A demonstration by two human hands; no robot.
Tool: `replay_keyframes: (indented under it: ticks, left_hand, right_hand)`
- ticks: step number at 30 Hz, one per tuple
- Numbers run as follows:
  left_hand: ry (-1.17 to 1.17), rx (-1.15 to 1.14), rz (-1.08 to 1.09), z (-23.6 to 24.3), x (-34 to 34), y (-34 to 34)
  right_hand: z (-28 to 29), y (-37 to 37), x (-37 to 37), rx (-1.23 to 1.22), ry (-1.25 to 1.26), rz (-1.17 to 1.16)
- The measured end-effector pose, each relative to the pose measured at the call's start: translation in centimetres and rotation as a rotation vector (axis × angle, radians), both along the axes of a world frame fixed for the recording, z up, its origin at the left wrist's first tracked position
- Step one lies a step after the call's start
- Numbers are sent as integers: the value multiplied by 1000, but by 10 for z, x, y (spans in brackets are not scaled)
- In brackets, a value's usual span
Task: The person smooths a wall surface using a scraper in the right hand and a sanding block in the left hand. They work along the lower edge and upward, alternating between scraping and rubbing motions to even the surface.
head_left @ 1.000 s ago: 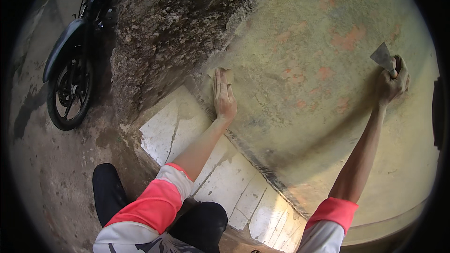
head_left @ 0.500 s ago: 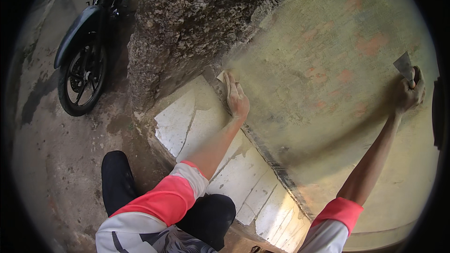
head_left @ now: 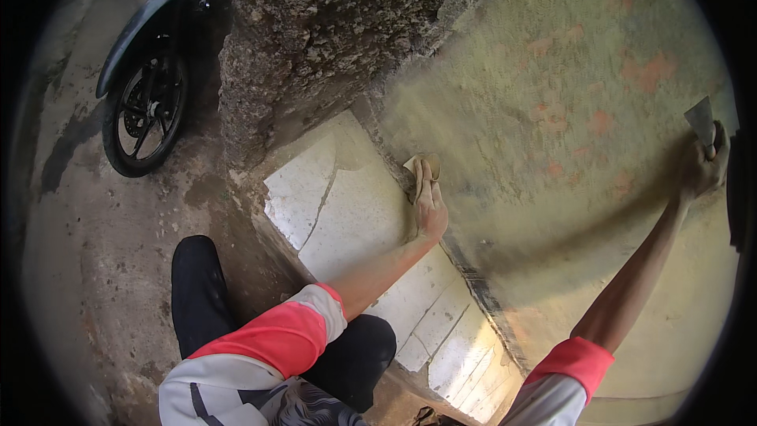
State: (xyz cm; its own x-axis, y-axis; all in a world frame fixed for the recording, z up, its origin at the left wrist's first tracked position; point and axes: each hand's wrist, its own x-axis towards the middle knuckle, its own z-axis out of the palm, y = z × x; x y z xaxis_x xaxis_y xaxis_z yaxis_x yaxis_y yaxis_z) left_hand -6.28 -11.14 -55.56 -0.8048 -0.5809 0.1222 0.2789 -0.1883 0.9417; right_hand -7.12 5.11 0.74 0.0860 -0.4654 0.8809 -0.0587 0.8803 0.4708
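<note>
My left hand (head_left: 430,209) presses a beige folded sheet (head_left: 410,164) with flat, close fingers against the greenish painted wall (head_left: 520,173), low down where it meets the white cracked tile ledge (head_left: 315,197). Farther right, my right hand (head_left: 702,170) is closed on the handle of a metal putty knife (head_left: 699,117), its blade angled up and left near the wall's right side. Pink-orange patches show through the wall's paint.
A motorbike's black front wheel (head_left: 146,122) and fender stand at the upper left on stained concrete floor (head_left: 102,268). Dark rough rock (head_left: 307,31) borders the wall and ledge at the top. My bent dark-trousered legs (head_left: 197,284) are below.
My left hand has slid down along the bottom edge of the wall with the sheet. The view has shifted, so the wall sits farther right. My right hand still holds the knife.
</note>
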Motion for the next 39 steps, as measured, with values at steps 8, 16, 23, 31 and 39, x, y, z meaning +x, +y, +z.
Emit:
replay_keyframes:
  ticks: [8, 16, 23, 31, 39]
  left_hand:
    - [-228, 135, 28, 24, -58, -76]
    - [-26, -20, 11, 1, 11, 12]
    - [-48, -46, 183, 13, -50, -45]
    - [390, -372, -102, 4, 45, 29]
    - [441, -413, 53, 43, 19, 30]
  right_hand:
    - [-10, 9, 12, -47, -35, -52]
    - [-9, 5, 8, -17, -18, -13]
    - [-7, 6, 5, -48, 3, -64]
    - [-16, -10, 11, -24, 17, -23]
    - [-21, -18, 12, -63, 30, -45]
